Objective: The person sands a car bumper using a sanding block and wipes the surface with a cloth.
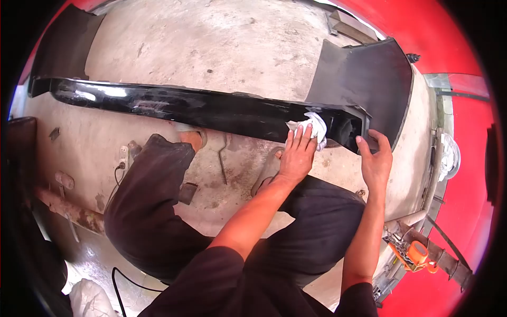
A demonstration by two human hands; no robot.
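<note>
A long, glossy black car bumper lies across the view in front of me, its ends curving away. Near its right end, my left hand presses a crumpled white cloth against the shiny face, the fingers stretched over the cloth. At the right corner my right hand holds the bumper's edge between thumb and fingers; part of this grip is hidden. Light reflects off the bumper's left part.
Stained concrete floor lies around the bumper. My bent knees are close to it. Red panels stand at the right, near an orange strap or tool on a metal frame. A socket with a cable is at left.
</note>
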